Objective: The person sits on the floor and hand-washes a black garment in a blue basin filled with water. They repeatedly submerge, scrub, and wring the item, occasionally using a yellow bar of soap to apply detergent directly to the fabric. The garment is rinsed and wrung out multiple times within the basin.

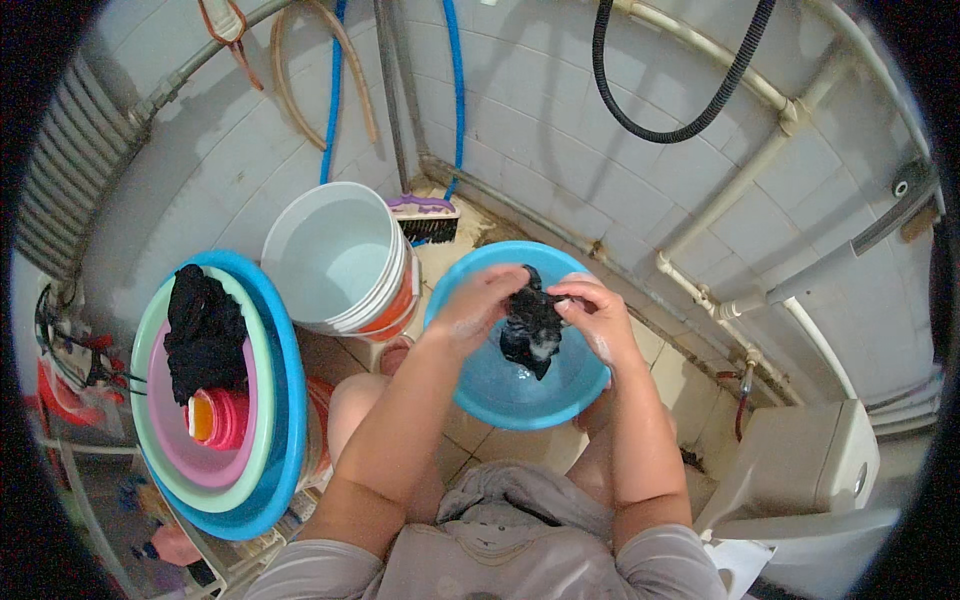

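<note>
Over a round blue basin with cloudy water in it, a black wet cloth with white suds is held up between my two hands. My left hand, slightly blurred, has its fingers closed on the cloth's upper left edge. Opposite it, my right hand pinches the cloth's upper right side with thumb and fingers. Suds cling to both hands. The lower part of the cloth hangs down toward the water. What kind of cloth it is I cannot make out.
To the left stand a white bucket of water and nested basins holding a black cloth and a pink container. A broom leans in the corner. Pipes run along the right wall; a toilet is at right.
</note>
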### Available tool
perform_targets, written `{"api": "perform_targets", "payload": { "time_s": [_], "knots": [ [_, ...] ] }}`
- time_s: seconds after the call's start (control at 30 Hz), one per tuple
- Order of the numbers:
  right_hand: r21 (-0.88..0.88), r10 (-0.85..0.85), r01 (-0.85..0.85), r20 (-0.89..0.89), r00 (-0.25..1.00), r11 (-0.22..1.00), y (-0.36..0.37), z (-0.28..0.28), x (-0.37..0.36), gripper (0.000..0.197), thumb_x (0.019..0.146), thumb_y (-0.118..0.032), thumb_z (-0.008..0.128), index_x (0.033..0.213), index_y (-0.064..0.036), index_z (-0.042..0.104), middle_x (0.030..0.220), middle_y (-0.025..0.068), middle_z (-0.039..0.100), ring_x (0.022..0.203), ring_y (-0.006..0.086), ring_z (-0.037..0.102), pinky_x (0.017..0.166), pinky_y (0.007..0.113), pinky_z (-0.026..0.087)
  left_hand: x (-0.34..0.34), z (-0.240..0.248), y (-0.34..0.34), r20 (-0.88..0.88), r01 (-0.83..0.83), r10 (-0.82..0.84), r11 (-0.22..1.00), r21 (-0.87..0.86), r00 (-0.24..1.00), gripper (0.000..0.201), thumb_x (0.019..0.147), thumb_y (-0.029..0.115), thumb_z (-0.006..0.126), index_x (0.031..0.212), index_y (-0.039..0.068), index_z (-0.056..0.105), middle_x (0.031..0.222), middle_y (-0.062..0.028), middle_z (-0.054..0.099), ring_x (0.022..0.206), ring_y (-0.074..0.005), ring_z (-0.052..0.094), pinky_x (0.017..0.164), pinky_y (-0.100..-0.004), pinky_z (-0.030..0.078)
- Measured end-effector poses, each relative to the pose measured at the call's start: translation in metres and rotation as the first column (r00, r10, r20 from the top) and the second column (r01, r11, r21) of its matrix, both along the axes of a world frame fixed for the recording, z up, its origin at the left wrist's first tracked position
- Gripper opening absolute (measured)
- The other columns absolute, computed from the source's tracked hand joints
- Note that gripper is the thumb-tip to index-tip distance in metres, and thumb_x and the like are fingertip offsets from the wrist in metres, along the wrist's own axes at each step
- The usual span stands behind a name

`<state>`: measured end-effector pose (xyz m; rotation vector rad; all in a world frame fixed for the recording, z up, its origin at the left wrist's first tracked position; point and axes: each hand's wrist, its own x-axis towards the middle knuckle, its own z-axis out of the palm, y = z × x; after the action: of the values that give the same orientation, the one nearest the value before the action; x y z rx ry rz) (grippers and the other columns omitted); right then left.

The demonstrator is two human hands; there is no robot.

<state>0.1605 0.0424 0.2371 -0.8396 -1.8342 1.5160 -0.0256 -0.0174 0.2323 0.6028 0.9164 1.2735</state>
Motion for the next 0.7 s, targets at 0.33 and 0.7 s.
{"api": "perform_targets", "payload": {
  "time_s": [0.33,0.7],
  "knots": [
    [0.576,-0.364,0.247,0.094,0.927,0.779,0.011,-0.019,0.003,0.022,0.070,0.004,0.054,0.089,-0.0041,0.062,0.088,0.0128,0.057,0.090,0.0233,0.056,0.077,0.030,0.044,-0.004,0.006,0.003,0.038,-0.167,0.164,0.982,0.090,0.986,0.016,0.090,0.019,0.048,0.100,0.006,0.050,0.088,-0.0009,0.053,0.084,-0.0108,0.052,0.074,-0.0257,0.042],
    [-0.542,-0.411,0.121,-0.454,0.791,0.832,0.015,-0.013,-0.001,0.033,0.080,0.001,0.051,0.113,-0.0032,0.053,0.093,0.0016,0.055,0.081,0.0090,0.054,0.069,0.022,0.044,0.014,0.003,0.001,-0.395,-0.278,0.341,0.938,0.209,0.853,0.016,0.086,0.018,0.056,0.099,0.009,0.051,0.097,-0.0031,0.056,0.079,-0.0090,0.049,0.070,-0.0237,0.042]
  ]
}}
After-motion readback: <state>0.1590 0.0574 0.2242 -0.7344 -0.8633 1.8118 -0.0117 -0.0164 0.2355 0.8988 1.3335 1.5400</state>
